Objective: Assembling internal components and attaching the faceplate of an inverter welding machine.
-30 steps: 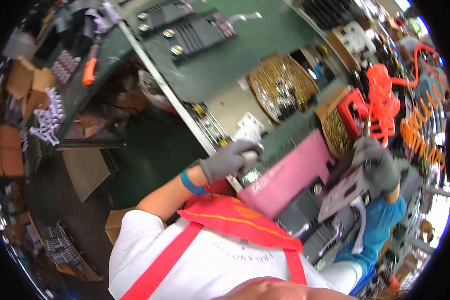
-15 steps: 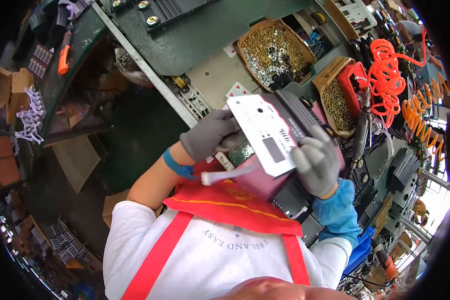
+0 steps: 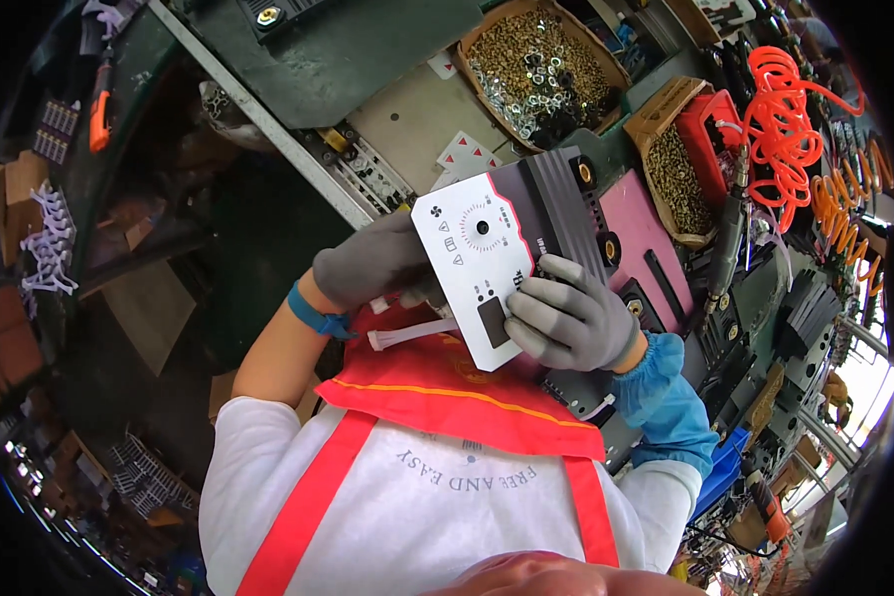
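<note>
Right gloved hand (image 3: 571, 316) clamps white-faced control panel (image 3: 457, 268) beside black ribbed housing (image 3: 563, 214), above red apron (image 3: 417, 397); left gloved hand (image 3: 372, 262) at panel's left edge, fingertips hidden, can't tell grip.

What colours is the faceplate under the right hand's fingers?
The faceplate is white and dark grey, divided by a red line; head view.

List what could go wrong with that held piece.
The thin white cable juts out over the red cloth apron and might snag. The grey-gloved right hand holds the white and dark-grey ribbed rectangular unit with fingers across its face; that grip could slip or smudge the print.
</note>
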Available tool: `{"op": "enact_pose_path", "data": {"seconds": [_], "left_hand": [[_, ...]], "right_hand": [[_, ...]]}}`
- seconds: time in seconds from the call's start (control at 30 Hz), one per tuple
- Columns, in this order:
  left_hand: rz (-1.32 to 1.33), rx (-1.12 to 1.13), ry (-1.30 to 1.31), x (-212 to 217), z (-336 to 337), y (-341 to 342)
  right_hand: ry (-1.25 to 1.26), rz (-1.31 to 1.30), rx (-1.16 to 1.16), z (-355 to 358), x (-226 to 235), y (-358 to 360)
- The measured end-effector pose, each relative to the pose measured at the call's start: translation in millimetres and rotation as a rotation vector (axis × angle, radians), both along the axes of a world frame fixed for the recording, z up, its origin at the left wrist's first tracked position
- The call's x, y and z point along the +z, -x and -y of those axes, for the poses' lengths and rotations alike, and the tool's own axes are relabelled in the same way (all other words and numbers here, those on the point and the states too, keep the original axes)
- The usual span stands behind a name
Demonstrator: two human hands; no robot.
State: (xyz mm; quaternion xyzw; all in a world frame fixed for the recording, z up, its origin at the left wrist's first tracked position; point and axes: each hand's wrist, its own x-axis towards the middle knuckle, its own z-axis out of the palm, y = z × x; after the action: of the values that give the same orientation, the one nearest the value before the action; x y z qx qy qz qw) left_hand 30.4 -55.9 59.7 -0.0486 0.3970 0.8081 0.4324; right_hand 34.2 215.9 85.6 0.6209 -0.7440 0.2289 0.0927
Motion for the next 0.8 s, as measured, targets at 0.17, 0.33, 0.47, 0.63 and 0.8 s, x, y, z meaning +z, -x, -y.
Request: {"op": "enact_pose_path", "data": {"seconds": [0.17, 0.33, 0.47, 0.63, 0.8], "left_hand": [[0.0, -0.114, -0.242, -33.4, 24.9, -1.8], [-0.027, -0.086, 0.22, 2.9, -5.8, 2.4], [-0.026, 0.002, 0.255, -11.1, -18.3, 0.5], [0.013, -0.02, 0.243, -10.8, -18.0, -3.2], [0.024, 0.006, 0.252, -9.5, -18.7, -5.0]], "right_hand": [[-0.127, 0.337, -0.026, 6.4, 16.5, 24.4], [-0.108, 0.281, -0.602, 28.2, -17.4, 136.7], [-0.359, 0.308, -0.62, 40.7, -78.8, 196.7], [-0.477, 0.277, -0.659, 59.3, -86.4, 211.0], [-0.54, 0.204, -0.6, 63.8, -86.2, 204.1]]}}
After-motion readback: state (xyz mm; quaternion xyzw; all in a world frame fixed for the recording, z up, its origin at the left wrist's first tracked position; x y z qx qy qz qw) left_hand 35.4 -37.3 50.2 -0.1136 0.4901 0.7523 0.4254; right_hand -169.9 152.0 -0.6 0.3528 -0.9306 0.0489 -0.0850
